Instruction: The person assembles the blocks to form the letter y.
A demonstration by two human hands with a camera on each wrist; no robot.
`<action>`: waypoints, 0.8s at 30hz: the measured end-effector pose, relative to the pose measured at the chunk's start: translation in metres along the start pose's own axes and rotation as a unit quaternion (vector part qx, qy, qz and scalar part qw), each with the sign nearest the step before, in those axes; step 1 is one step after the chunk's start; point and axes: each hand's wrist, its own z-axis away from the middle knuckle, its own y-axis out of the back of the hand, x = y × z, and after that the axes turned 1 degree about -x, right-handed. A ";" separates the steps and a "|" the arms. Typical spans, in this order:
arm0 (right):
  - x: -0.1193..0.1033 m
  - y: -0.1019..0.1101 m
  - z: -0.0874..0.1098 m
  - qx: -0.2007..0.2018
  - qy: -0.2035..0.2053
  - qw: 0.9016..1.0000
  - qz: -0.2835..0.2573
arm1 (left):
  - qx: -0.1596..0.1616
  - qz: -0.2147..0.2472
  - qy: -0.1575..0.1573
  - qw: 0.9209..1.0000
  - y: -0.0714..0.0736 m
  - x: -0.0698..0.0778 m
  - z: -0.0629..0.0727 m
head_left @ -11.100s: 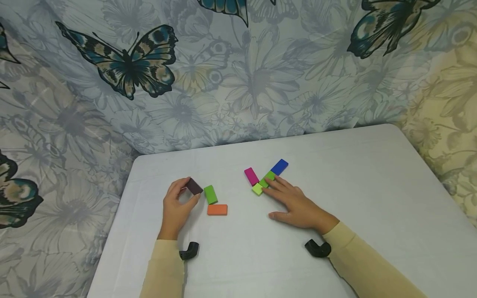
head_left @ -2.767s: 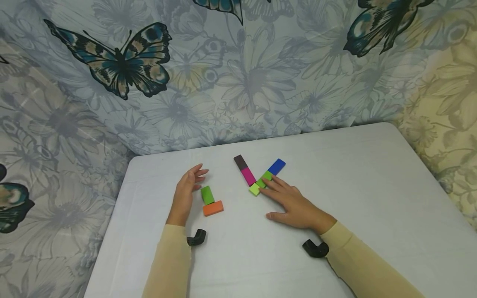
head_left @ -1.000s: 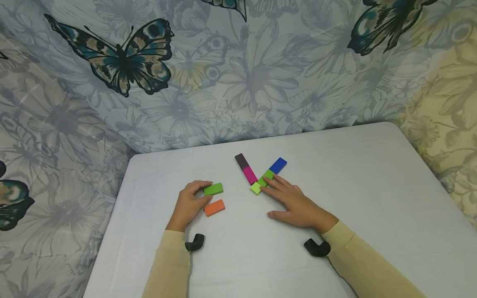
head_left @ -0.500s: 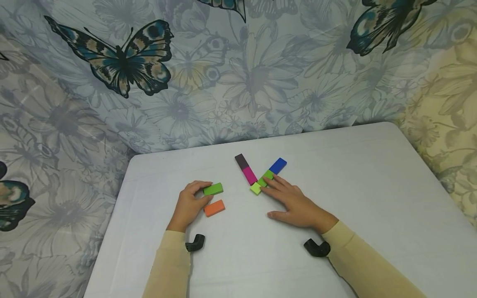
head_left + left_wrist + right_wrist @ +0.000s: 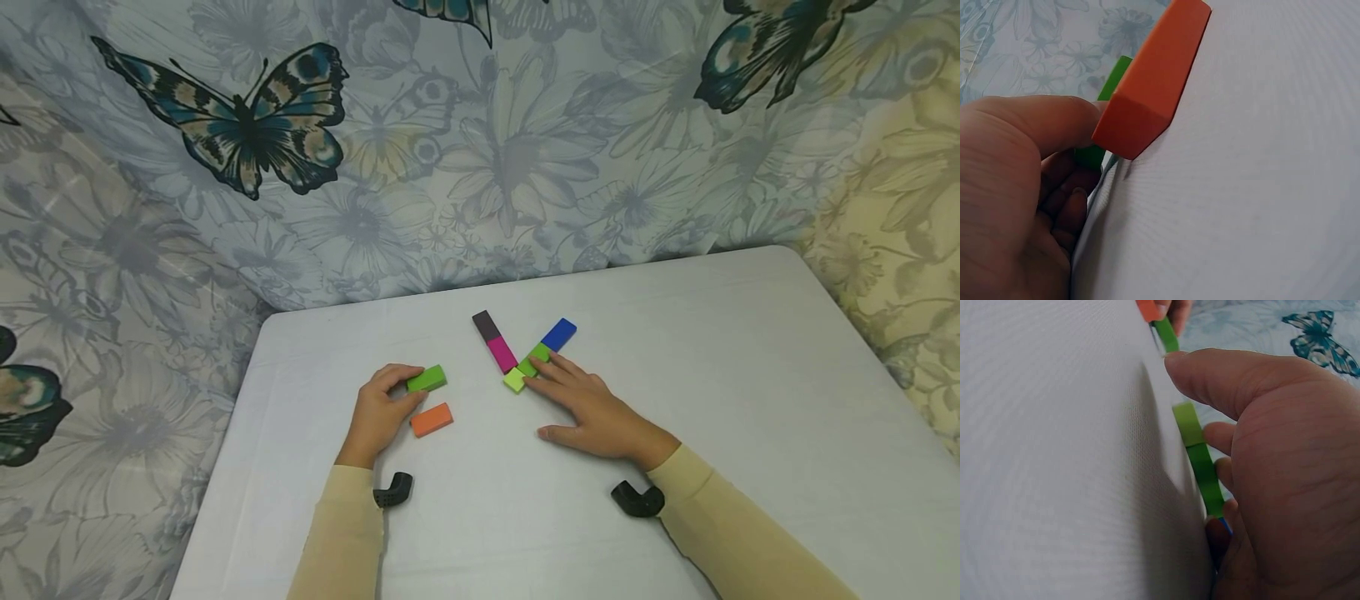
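Observation:
My left hand [image 5: 378, 412] pinches a green block [image 5: 427, 378] between thumb and fingers, low over the table. Just in front of it lies an orange block [image 5: 432, 420]; in the left wrist view this orange block [image 5: 1154, 81] hides part of the green one. My right hand [image 5: 600, 408] lies with fingers spread, its fingertips touching a lime block [image 5: 514, 380] and another green block [image 5: 534, 360]. A blue block [image 5: 559, 334] continues that row. From the lime block a magenta block [image 5: 502, 355] and a dark brown block [image 5: 486, 325] run off up-left, making a V.
All the blocks are on a white-covered table [image 5: 480, 517]. A patterned cloth [image 5: 517, 158] with butterflies hangs behind and at the left. A black curved piece [image 5: 639, 500] sits at each wrist.
The dark brown block went from my left hand to the end of the magenta one. Afterwards my left hand took the green block beside the orange one and turned it. My right hand stayed put.

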 end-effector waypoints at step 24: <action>-0.002 0.001 0.001 0.001 0.005 1.000 -0.003 | 0.052 0.006 -0.011 0.999 0.002 0.006 0.001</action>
